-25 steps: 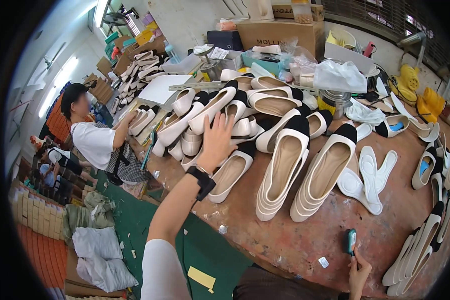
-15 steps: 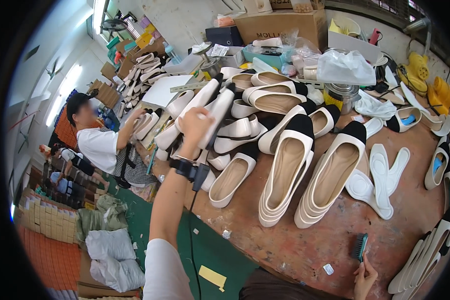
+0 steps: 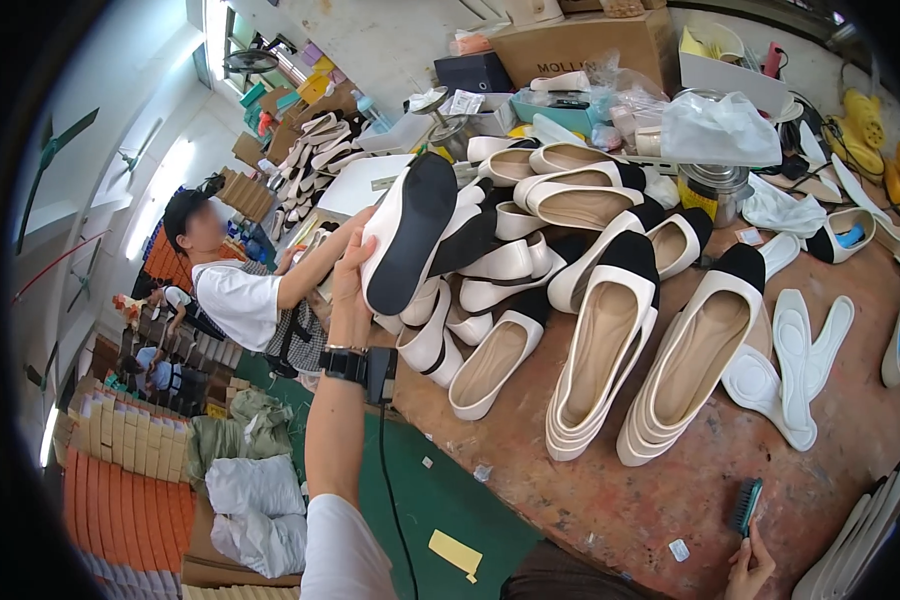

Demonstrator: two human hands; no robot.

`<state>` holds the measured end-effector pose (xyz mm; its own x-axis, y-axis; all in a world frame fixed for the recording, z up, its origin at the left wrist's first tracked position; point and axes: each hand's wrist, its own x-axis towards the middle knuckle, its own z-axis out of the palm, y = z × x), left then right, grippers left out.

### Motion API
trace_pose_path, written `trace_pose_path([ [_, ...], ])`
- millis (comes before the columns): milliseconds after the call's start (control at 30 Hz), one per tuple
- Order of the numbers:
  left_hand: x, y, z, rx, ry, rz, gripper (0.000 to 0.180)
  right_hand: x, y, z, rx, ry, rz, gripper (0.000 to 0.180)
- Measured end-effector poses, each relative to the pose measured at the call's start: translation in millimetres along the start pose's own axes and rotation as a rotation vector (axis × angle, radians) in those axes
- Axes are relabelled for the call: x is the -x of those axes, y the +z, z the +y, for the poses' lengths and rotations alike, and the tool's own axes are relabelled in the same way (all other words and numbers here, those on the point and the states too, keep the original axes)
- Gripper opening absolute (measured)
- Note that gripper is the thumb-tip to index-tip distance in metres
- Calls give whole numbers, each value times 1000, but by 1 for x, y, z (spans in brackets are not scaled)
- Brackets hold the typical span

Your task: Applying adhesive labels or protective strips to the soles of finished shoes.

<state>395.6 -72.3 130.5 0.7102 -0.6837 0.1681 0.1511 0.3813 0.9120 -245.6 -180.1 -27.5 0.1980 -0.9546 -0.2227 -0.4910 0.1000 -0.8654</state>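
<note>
- Over the left side of the shoe pile (image 3: 505, 262), the left hand (image 3: 354, 262) holds up a shoe (image 3: 413, 235), white with a black toe, its black sole turned to view.
- On that shoe, the left hand's grip is closed at the heel end and along the side; the toe points up and a little to the right.
- Just behind the raised shoe, another black sole (image 3: 465, 241) shows at the edge of the pile; whether the 2 touch, I cannot tell.
- Around the left wrist sits a dark band (image 3: 345, 366) with a small black box on its outer side, and a black cord (image 3: 388, 480) hangs below it.
- At the lower right, over the near part of the table (image 3: 570, 490), the right hand (image 3: 751, 570) has its fingers closed on the handle end of a small green brush (image 3: 745, 506), dark bristles facing left.
- Between the hands, 2 stacks of nested shoes lie side by side, the left stack (image 3: 602, 345) and the right stack (image 3: 692, 350), black toes pointing away and heels toward the person.
- To the right of these stacks, loose white insoles (image 3: 796, 370) overlap on the table.
- Near the right hand, a small white sticker (image 3: 679, 550) lies flat.
- Behind the pile stand a metal can (image 3: 714, 192) and a cardboard box (image 3: 595, 62).
- At the left, a co-worker (image 3: 238, 303) in a white shirt and dark cap stands with arms reaching toward the table.
</note>
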Motion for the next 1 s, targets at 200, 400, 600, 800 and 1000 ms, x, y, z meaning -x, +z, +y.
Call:
trace_pose_path([
  [200, 46, -8, 38, 240, 87, -142, 49, -2, 1, 15, -32, -54, -23, 30],
  [400, 162, 52, -7, -653, 393, 82, 23, -1, 1, 14, 20, -26, 46, 29],
  [600, 267, 70, -107, -1463, 379, -347, 14, -4, 3, 21, 47, -184, 23, 29],
  [800, 273, 94, -102, -1595, 258, -21, 29, -1, 3, 26, 14, -79, 19, 29],
  [1000, 259, 94, -82, -1594, 86, -208, 28, -2, 4, 10, 53, -153, 35, 29],
])
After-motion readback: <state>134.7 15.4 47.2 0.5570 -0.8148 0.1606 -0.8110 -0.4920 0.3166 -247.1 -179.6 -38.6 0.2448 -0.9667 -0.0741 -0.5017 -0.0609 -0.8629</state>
